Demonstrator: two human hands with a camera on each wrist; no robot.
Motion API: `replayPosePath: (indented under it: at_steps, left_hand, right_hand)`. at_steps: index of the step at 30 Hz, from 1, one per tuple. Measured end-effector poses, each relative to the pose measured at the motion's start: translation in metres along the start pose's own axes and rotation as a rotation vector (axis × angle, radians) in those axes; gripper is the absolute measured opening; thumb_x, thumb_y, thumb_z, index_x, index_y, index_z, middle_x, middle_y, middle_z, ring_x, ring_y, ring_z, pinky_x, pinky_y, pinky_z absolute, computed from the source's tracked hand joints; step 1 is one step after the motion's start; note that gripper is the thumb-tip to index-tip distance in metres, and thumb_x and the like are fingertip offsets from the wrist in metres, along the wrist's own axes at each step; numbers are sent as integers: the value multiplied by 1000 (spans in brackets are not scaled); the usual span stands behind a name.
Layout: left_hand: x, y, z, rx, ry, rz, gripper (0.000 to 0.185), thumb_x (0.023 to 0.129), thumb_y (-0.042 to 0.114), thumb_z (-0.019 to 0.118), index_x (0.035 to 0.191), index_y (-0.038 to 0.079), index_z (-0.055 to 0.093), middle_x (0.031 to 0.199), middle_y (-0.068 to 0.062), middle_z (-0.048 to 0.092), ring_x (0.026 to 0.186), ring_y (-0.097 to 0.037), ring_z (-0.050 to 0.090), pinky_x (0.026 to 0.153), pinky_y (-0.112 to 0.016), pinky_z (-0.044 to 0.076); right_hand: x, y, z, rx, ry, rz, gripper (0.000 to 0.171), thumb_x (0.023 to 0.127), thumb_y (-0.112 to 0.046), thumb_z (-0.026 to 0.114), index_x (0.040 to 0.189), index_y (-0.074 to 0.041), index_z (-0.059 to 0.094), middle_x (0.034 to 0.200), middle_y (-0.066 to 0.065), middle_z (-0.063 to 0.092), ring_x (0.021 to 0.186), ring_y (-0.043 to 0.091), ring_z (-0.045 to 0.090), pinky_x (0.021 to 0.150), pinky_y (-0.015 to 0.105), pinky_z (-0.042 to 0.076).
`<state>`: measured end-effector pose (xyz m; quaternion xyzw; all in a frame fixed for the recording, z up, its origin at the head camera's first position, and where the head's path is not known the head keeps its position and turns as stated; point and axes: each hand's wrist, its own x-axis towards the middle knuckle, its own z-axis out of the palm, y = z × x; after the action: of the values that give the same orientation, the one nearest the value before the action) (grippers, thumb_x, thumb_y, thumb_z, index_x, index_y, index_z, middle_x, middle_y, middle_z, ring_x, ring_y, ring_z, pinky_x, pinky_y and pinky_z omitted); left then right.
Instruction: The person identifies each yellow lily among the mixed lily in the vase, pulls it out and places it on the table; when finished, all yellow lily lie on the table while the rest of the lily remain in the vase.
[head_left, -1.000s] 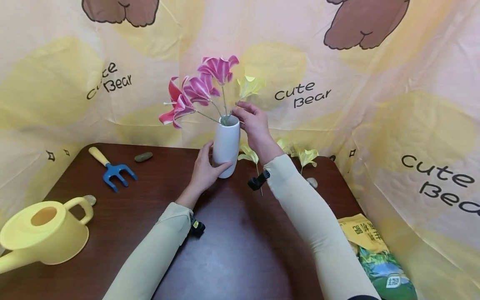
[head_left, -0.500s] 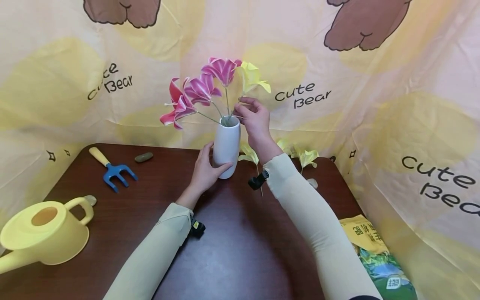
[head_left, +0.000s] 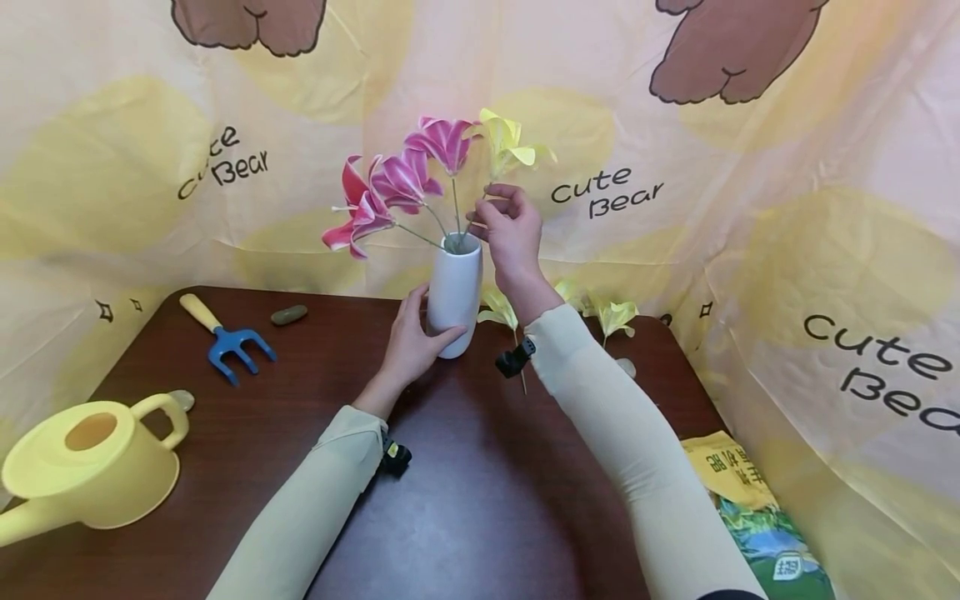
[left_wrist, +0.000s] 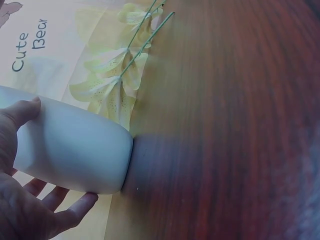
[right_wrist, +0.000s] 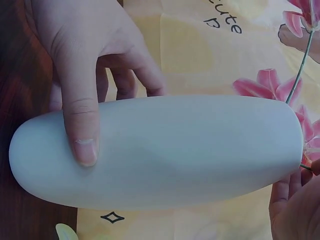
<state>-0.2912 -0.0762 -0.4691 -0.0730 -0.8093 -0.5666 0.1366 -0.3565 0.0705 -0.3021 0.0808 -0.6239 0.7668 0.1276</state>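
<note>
A tall white ceramic vase stands upright near the far edge of the dark brown wooden table. The left hand curls round the vase's lower body, thumb across the front and fingers behind. Just above the vase's mouth, the right hand pinches the thin stem of a yellow artificial lily, beside three pink artificial lilies standing in the vase. More loose yellow lilies lie right of the vase. A blue hand rake with a yellow handle and a yellow plastic watering can sit well left of the vase.

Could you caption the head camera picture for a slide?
Left hand steadies a white vase while right hand pinches a yellow flower.
</note>
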Motion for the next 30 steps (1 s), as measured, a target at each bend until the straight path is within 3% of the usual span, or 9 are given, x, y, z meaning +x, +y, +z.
replayPosePath:
  at_steps: [4,11,17,23,30]
  left_hand:
    - [1,0,2,5,-6,-1,98,92,34,95,169,15,38,160,-19,51,146,-39,55,124,-63,50]
    - [1,2,4,-2,-6,9,98,92,33,96,169,13,39,159,-20,51,147,-41,55,125,-64,49]
    - [1,2,6,1,-3,19,97,92,33,95,169,12,39,159,-21,52,146,-41,57,125,-64,49]
    - [1,2,6,18,-4,12,98,92,35,95,169,12,39,160,-20,52,148,-40,56,126,-62,49]
    - [-1,2,0,3,-2,-13,99,92,33,96,170,14,38,161,-19,51,147,-40,56,124,-64,49]
  right_hand:
    - [0,-4,-1,-16,14,-45,29,106,-4,70,135,3,66,95,-1,68,92,28,77,80,30,68]
    - [5,-15,-6,27,86,-68,16,106,-5,71,120,-13,70,99,2,68,87,18,74,80,28,67]
    - [10,-27,-23,75,107,-66,28,102,0,72,130,2,69,96,3,72,80,15,73,74,28,67]
    - [12,-33,-68,53,51,-10,39,102,6,74,140,7,65,93,0,72,78,15,75,70,26,66]
    - [4,-22,-152,-80,-76,85,30,104,3,74,133,-2,70,101,0,76,84,15,77,75,27,69]
